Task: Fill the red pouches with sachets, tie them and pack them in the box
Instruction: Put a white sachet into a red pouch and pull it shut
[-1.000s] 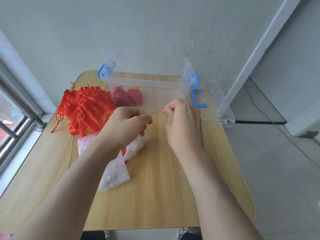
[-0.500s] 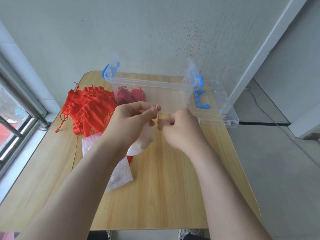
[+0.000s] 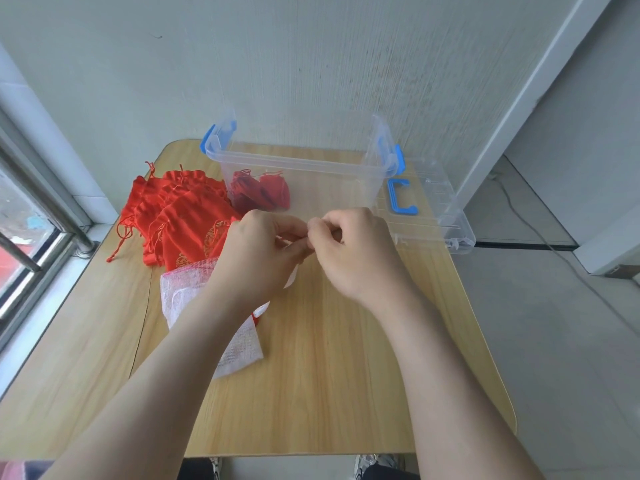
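Sachet (image 3: 292, 277), white (mostly hidden), left hand (image 3: 263, 251) gripping

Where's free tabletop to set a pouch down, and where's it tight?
Bare wood on the table right of the right hand, on the near side of the lid; also left of the mesh bag. Crowded: red pouches, box, back edge.

Single head-worn wide-angle view, looking forward and down, close over a wooden table (image 3: 311, 393) against the wall (image 3: 311, 64)
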The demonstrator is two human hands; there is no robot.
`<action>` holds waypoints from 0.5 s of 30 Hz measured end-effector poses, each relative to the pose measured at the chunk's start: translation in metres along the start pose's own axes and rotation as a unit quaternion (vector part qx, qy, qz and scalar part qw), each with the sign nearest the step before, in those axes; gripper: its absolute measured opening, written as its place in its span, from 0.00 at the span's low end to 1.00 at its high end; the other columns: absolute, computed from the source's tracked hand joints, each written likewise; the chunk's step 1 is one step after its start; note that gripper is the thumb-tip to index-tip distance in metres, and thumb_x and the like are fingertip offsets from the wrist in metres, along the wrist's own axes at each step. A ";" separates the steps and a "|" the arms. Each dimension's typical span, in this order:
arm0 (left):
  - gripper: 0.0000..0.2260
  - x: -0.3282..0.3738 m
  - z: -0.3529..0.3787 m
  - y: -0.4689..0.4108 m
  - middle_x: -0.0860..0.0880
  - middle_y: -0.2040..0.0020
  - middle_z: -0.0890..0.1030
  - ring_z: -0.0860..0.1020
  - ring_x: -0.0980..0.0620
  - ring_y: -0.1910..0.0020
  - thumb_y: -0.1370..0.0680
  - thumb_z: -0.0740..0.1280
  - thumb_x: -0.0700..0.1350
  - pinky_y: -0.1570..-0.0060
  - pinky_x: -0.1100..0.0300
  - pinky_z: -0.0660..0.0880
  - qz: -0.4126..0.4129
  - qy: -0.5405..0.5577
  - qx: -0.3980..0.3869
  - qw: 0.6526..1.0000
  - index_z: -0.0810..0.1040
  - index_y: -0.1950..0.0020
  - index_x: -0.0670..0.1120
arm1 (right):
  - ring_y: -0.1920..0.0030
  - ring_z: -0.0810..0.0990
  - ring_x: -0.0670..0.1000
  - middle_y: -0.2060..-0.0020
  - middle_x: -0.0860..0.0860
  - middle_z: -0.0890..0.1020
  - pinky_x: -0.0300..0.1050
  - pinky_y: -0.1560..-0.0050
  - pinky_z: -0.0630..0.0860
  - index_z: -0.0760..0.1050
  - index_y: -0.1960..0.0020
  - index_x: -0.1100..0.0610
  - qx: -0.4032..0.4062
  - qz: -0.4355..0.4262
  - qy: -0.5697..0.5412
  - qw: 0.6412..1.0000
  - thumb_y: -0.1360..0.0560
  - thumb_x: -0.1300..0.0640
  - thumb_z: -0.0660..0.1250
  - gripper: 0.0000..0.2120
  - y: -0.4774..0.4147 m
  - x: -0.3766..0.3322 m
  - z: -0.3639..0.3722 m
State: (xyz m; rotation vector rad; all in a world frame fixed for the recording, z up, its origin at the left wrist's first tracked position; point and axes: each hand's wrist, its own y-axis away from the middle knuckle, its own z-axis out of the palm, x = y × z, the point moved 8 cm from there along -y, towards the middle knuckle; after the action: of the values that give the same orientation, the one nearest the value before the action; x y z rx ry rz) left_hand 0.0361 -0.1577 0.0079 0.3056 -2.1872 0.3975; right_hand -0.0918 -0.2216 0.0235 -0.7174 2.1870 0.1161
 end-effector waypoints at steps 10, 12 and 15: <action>0.10 -0.004 0.001 -0.003 0.50 0.56 0.86 0.85 0.52 0.55 0.16 0.69 0.43 0.55 0.68 0.78 -0.038 0.127 -0.041 0.990 0.84 0.55 0.41 | 0.59 0.84 0.38 0.62 0.40 0.86 0.32 0.55 0.78 0.88 0.49 0.49 0.040 0.042 -0.116 0.992 0.19 0.57 0.71 0.07 -0.003 0.021 -0.009; 0.10 -0.004 0.001 -0.002 0.53 0.60 0.85 0.83 0.53 0.59 0.15 0.69 0.43 0.57 0.67 0.77 -0.036 0.134 -0.044 0.989 0.82 0.54 0.40 | 0.58 0.85 0.40 0.62 0.41 0.87 0.37 0.52 0.82 0.88 0.49 0.49 0.037 0.035 -0.123 0.991 0.20 0.56 0.73 0.06 -0.003 0.021 -0.010; 0.09 -0.002 0.002 -0.002 0.59 0.60 0.84 0.81 0.58 0.60 0.16 0.70 0.42 0.57 0.68 0.76 -0.025 0.134 -0.048 0.989 0.82 0.56 0.42 | 0.59 0.86 0.43 0.62 0.44 0.87 0.40 0.54 0.82 0.87 0.50 0.49 0.034 0.033 -0.104 0.993 0.20 0.56 0.74 0.04 -0.004 0.022 -0.010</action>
State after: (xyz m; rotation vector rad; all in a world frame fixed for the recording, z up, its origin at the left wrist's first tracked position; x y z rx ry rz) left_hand 0.0367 -0.1600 0.0052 0.2386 -1.9246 0.2858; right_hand -0.1075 -0.2385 0.0149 -0.5697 2.0045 0.1440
